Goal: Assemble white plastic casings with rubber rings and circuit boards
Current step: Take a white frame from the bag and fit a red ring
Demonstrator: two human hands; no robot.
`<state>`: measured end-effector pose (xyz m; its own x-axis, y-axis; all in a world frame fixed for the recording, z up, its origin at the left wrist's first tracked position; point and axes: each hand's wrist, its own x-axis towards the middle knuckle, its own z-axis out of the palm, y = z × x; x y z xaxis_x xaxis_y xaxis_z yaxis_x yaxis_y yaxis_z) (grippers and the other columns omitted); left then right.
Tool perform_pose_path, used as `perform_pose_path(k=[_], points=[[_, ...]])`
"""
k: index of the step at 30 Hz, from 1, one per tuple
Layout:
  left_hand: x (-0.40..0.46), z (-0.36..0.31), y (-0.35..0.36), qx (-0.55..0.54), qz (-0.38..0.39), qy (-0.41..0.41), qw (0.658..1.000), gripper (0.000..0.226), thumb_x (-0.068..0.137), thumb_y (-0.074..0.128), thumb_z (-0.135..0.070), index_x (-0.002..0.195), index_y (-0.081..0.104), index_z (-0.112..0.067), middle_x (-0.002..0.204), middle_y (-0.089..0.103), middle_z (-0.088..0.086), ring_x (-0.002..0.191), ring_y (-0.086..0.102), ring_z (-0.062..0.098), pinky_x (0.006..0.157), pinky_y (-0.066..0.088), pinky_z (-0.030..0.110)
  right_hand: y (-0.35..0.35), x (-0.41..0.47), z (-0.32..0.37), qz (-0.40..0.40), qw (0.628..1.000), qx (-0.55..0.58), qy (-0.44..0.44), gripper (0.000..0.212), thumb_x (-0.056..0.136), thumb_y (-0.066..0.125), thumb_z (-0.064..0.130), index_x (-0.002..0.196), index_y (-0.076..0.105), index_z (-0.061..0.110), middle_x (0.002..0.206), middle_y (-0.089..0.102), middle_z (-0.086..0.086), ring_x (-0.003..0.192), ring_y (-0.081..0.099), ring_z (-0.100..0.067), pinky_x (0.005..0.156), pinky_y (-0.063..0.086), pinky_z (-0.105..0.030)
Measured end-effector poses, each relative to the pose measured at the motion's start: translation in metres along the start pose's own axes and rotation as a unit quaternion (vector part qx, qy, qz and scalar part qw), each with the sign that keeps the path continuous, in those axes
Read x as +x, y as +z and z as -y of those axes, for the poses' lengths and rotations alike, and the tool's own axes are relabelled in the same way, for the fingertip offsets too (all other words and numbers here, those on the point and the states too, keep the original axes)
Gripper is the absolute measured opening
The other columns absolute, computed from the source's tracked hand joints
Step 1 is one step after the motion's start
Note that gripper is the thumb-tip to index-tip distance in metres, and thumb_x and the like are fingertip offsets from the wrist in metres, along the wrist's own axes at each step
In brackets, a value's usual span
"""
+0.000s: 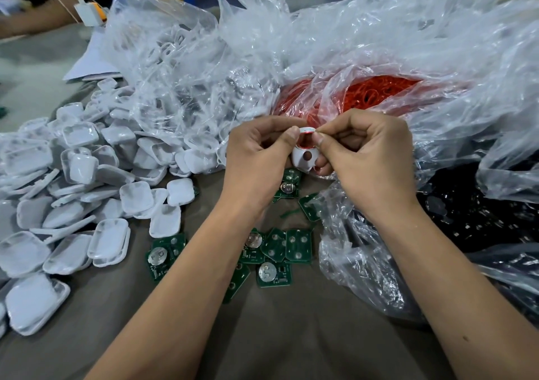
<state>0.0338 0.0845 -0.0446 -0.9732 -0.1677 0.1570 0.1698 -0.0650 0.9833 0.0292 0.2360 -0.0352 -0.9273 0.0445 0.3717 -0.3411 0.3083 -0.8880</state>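
Just above the middle of the frame, both hands meet over one white casing [304, 158]. The left hand [256, 158] pinches its left edge with thumb and curled fingers; the right hand [367, 158] pinches its right edge, thumb and forefinger tips at the rim, where a red ring [306, 140] shows inside the open top. It looks as if the ring is being worked into the groove round the rim, though whether it is fully seated cannot be told.

The casing is probably light, stiff and smooth, so it may slip; it is best held by its side walls, leaving the rim free. The ring is likely thin, soft and stretchy, apt to twist or spring out, so it should be pressed down bit by bit with fingertips rather than pulled.

More casings [75, 193] lie heaped at the left of the frame, spilling from a clear bag [180, 67]. Rings [376, 94] fill another bag at the upper right. Green boards [274, 251] lie scattered on the counter [291, 321] between the forearms, low in the middle; they are stiff and best taken by their edges.
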Motion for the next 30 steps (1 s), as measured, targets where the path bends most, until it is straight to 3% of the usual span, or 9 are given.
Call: perform_pose_path(k=[5,11,15,17,22,26,30], points=[[0.001,0.004,0.001,-0.003,0.014,0.024,1.000,0.011,0.087,0.075,-0.009,0.097,0.079,-0.013,0.093,0.079,0.010,0.090,0.076,0.032,0.089,0.059,0.058,-0.002,0.000,0.001,0.003,1.000,-0.014,-0.015,0.008,0.089,0.081,0.006,0.084,0.076,0.010,0.067,0.075,0.001,0.053,0.072,-0.014,0.053,0.061,-0.033],[0.000,0.009,0.001,-0.029,0.033,0.035,0.998,0.019,0.087,0.074,-0.001,0.103,0.078,-0.010,0.094,0.079,0.013,0.089,0.076,0.033,0.081,0.061,0.047,0.000,-0.003,0.001,-0.024,0.991,-0.105,-0.084,0.006,0.088,0.081,0.008,0.084,0.078,0.012,0.068,0.073,0.006,0.055,0.070,-0.006,0.052,0.057,-0.023],[0.000,0.010,0.001,-0.040,0.038,0.037,0.998,0.020,0.086,0.074,0.000,0.105,0.077,-0.007,0.095,0.078,0.016,0.088,0.075,0.035,0.082,0.061,0.052,0.003,-0.004,-0.001,-0.047,0.975,-0.170,-0.132,0.003,0.087,0.080,0.008,0.085,0.080,0.009,0.076,0.074,-0.001,0.066,0.069,-0.016,0.061,0.058,-0.038],[0.001,0.010,0.001,-0.042,0.035,0.036,0.998,0.019,0.088,0.073,0.002,0.105,0.077,-0.006,0.095,0.078,0.016,0.088,0.075,0.034,0.084,0.060,0.051,0.004,-0.006,-0.002,-0.049,0.972,-0.179,-0.144,0.002,0.088,0.080,0.009,0.086,0.080,0.009,0.077,0.074,-0.002,0.067,0.069,-0.017,0.061,0.057,-0.039],[0.003,0.008,0.001,-0.088,0.034,0.015,0.995,0.016,0.089,0.070,0.004,0.101,0.076,-0.005,0.097,0.077,0.019,0.091,0.074,0.035,0.088,0.059,0.047,-0.001,-0.002,-0.002,-0.011,0.999,0.007,-0.037,0.007,0.087,0.084,0.010,0.090,0.078,0.010,0.073,0.076,0.002,0.057,0.073,-0.013,0.052,0.061,-0.031],[0.004,0.003,-0.005,-0.134,0.065,0.008,0.989,0.015,0.090,0.068,0.000,0.103,0.074,-0.002,0.100,0.077,0.020,0.092,0.074,0.032,0.082,0.061,0.040,-0.008,0.005,-0.004,0.029,0.992,0.116,0.029,0.027,0.078,0.091,0.024,0.097,0.076,0.012,0.079,0.077,-0.006,0.059,0.074,-0.026,0.049,0.059,-0.034],[0.002,0.000,-0.005,-0.146,0.087,0.004,0.985,0.013,0.093,0.065,0.000,0.101,0.075,-0.005,0.097,0.077,0.016,0.089,0.073,0.027,0.078,0.061,0.037,-0.012,0.010,-0.005,0.099,0.980,0.162,0.056,0.030,0.072,0.089,0.033,0.093,0.078,0.015,0.082,0.078,-0.008,0.061,0.071,-0.020,0.048,0.054,-0.026]])
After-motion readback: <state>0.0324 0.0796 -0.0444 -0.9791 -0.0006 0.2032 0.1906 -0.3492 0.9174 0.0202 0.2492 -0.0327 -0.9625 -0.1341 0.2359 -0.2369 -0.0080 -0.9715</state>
